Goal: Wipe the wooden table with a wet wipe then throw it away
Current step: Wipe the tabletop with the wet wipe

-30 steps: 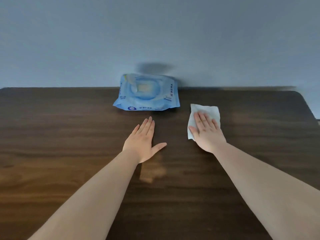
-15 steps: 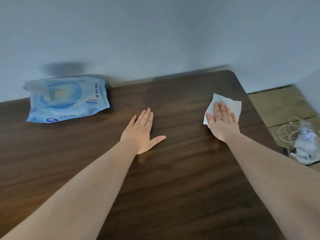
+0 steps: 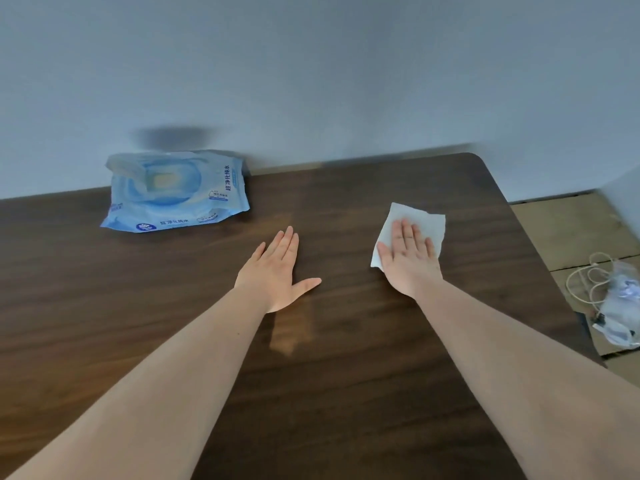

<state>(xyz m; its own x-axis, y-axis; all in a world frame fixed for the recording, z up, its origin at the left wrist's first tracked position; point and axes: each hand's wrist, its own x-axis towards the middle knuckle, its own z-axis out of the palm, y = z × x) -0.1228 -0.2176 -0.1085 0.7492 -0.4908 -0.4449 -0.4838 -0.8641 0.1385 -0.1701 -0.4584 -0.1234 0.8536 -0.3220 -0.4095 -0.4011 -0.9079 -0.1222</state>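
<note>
Since 0.5 s ago your view panned left; wipe pack sits nearer centre now, hands' poses unchanged. Wet wipe lies flat on wooden table, near far-right corner, pinned under your right hand, fingers straight and together, pressing not pinching. Left hand flat on wood, fingers extended, thumb splayed, holding nothing. Blue wipe pack far-left by wall. Cable + plastic bag on floor, right.

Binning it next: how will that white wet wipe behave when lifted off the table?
The thin white wet wipe will likely drape limply, since it lies flat under the right hand. It probably weighs little. Being damp, it may cling to the dark wooden table.
</note>
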